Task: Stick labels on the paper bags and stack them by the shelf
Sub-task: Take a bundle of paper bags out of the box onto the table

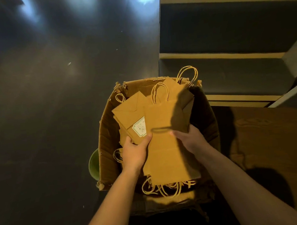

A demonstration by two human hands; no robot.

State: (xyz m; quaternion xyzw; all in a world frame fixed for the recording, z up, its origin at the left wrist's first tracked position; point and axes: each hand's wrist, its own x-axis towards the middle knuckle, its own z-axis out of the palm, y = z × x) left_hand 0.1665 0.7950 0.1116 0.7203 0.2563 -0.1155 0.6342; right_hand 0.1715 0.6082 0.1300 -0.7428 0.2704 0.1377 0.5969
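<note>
Flat paper bag over the cardboard box. The left hand pinches its 9 o'clock edge, thumb on top; the right hand pinches its 3 o'clock edge. A labelled bag lies at 10 o'clock.

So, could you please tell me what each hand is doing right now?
Left hand: holding the left edge of the top paper bag.
Right hand: holding the same bag's right edge.

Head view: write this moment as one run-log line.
left hand: grips paper bag; right hand: grips same bag; location: over cardboard box; label: on lower bag
</note>
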